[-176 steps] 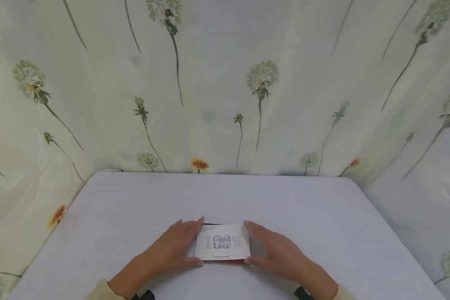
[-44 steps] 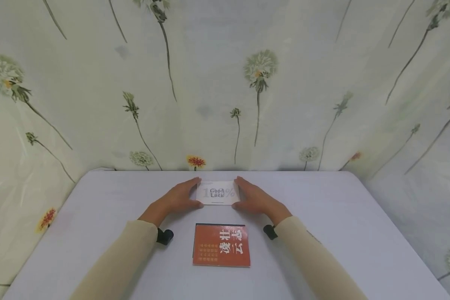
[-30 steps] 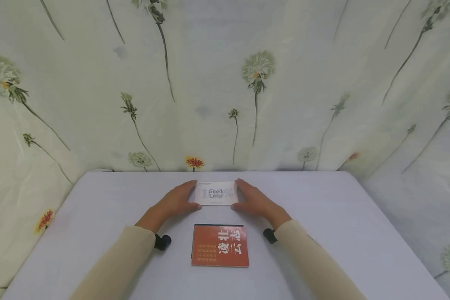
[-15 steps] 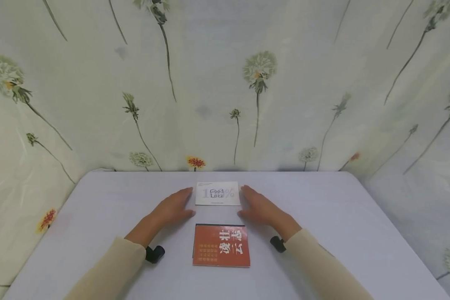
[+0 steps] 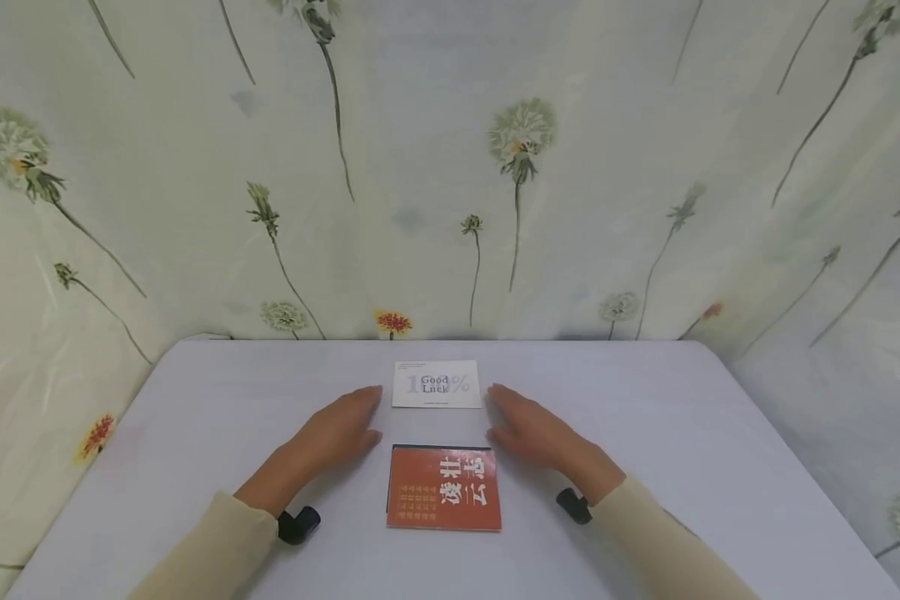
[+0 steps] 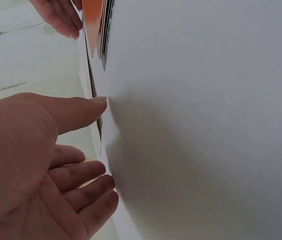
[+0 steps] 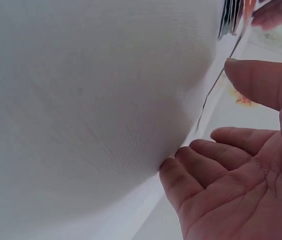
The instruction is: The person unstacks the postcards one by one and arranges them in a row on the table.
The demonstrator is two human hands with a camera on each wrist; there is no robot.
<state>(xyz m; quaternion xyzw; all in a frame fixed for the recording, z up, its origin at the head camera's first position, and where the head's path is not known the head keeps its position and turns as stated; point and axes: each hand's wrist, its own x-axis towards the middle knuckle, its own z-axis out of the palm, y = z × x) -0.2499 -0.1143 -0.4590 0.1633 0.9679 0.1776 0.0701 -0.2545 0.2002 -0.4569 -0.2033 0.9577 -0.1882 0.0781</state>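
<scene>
White card (image 5: 437, 385) is lying between left hand (image 5: 337, 430) and right hand (image 5: 534, 429), grips wide, placing seemingly done; next is probably calling for pinching the stack (image 5: 444, 489).

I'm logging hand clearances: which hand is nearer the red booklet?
Right, slightly: the right hand is close by the far right corner of the red booklet. The left hand is off the far left corner, across a wider gap.

grip (image 5: 330, 435) (image 5: 546, 435): 2 | white card (image 5: 437, 398): 1 | red booklet (image 5: 444, 492): 1, perhaps several stacked | wrist cameras (image 5: 298, 526) (image 5: 573, 505): 2 | sleeves (image 5: 204, 546) (image 5: 663, 542): 2 | table (image 5: 195, 433): 1
</scene>
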